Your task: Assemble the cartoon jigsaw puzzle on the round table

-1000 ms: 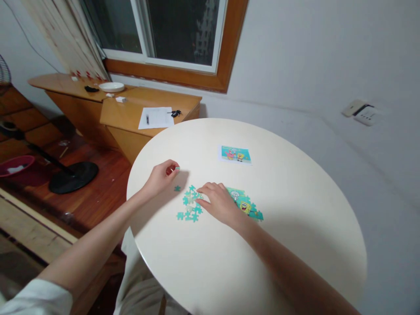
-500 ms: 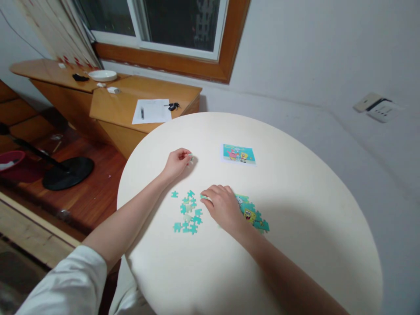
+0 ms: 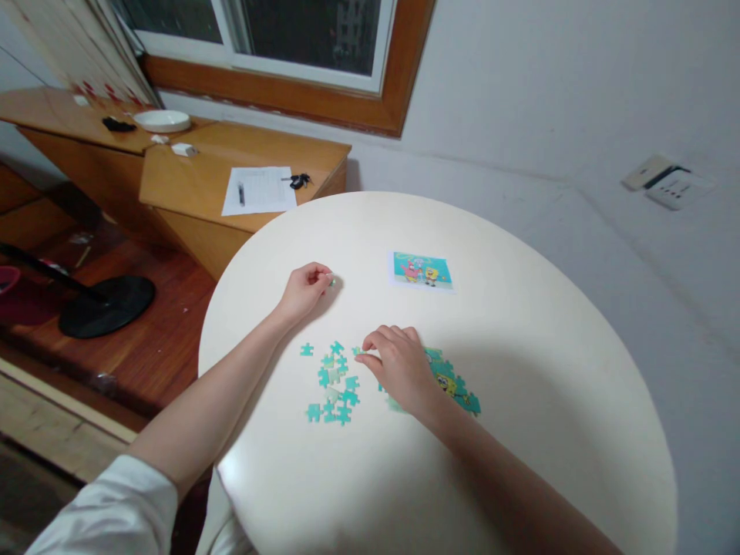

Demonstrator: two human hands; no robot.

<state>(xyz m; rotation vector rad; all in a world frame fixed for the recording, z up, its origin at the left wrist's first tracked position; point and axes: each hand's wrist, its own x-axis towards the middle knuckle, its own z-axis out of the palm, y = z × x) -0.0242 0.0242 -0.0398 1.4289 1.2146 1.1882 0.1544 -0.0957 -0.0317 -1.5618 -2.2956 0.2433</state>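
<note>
My left hand [image 3: 304, 290] pinches a small teal cardboard puzzle piece [image 3: 330, 280] at 11 o'clock on the round cream bench [image 3: 520, 432]; light, thin, bendy, best held by edges. Right hand [image 3: 398, 366] pinches another beside the loose teal pieces [image 3: 332, 381].

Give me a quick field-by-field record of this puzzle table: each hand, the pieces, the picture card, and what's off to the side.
surface: round cream table
left hand: pinches a small teal jigsaw piece at its fingertips
right hand: rests over the partly assembled cartoon puzzle, fingers by the loose pieces
loose teal jigsaw pieces: scattered between the two forearms
small cartoon reference picture: lies flat, farther up the table
side: wooden cabinet bearing a white paper sheet and a white dish
</note>
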